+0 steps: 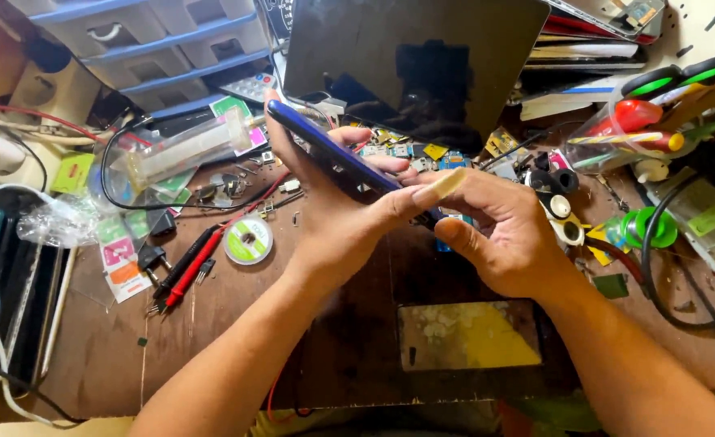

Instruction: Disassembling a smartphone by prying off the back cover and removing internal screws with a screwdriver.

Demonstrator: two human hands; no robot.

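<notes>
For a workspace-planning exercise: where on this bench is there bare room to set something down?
Bare brown top lies left of the left forearm, below the red probes and solder reel. The back and right, around the screwdrivers, are crowded.

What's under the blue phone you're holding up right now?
Under the blue phone, small circuit boards and parts lie on the brown desk. The left hand and right hand cover whatever lies directly below.

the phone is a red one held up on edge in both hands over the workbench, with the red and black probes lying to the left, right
Not quite: the phone is blue, not red. The head view shows its blue edge held up between the left hand and the right hand over the workbench, and the red and black probes do lie to the left.
</notes>
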